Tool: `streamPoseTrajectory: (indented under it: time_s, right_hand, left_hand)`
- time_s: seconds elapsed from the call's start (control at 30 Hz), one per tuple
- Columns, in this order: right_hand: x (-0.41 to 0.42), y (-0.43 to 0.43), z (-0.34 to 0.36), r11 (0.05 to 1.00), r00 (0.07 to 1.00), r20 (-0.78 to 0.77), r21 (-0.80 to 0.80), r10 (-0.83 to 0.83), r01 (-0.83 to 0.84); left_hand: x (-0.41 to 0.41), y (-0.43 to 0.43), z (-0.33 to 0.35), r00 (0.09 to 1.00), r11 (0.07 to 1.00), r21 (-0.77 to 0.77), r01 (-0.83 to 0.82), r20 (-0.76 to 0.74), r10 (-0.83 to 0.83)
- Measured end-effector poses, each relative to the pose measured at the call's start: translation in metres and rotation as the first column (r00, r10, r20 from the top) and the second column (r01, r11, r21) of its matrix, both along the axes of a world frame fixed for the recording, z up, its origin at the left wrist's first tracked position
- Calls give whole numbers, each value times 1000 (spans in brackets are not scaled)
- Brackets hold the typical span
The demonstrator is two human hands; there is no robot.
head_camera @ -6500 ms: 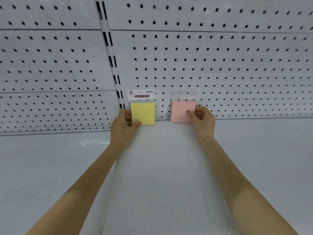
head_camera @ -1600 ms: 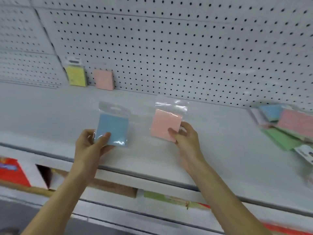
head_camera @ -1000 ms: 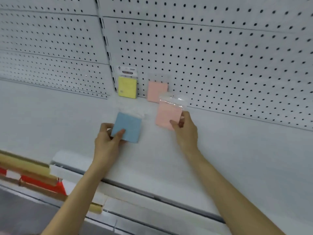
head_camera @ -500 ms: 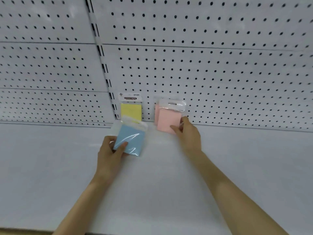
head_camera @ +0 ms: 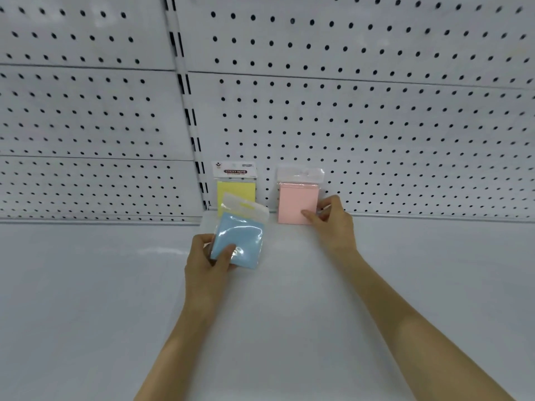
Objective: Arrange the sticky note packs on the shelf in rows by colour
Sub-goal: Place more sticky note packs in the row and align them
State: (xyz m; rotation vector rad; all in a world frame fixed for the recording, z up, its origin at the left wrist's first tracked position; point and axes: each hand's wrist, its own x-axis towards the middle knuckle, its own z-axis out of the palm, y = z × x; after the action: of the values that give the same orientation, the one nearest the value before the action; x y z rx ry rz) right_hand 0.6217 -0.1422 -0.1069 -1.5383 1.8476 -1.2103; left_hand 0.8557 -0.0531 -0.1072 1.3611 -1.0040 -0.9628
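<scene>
Left hand (head_camera: 207,263) grips glossy blue sticky note pack (head_camera: 237,244); right hand (head_camera: 333,224) pinches square pink pack (head_camera: 296,202) upright against perforated pegboard (head_camera: 376,125).

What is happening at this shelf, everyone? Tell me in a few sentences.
A person is sorting sticky note packs on a white shelf. The right hand pinches a pink pack standing upright at the pegboard. The left hand holds a blue pack in front of the yellow pack, which stands beside the pink one. The blue pack is not yet placed.
</scene>
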Motion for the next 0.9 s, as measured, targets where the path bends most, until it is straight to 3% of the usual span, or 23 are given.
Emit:
streamPoseTrajectory:
  time_s: [0.23,0.33,0.43,0.6,0.8,0.9]
  right_hand:
    - [0,6,5,998,991,119,-28,-54,58]
    - [-1,18,11,989,935,337,-55,-112,138]
    - [0,36,20,999,846,532,-14,-28,42]
    - [0,61,25,971,825,526,-10,208,-239]
    - [-22,72,21,974,808,551,-39,207,-223]
    - [-42,72,19,983,834,525,-31,169,-179]
  left_hand:
    - [-3,1,3,988,997,-59,48,-143,-57]
    - [-9,1,9,976,993,-89,72,-200,-89]
    - [-22,-6,12,970,987,-114,110,-205,-132]
    - [-59,-20,16,944,973,-115,198,-245,-221]
    - [-101,-29,12,916,936,-132,327,-201,-348]
    - [-110,-33,8,929,924,-138,357,-51,-367]
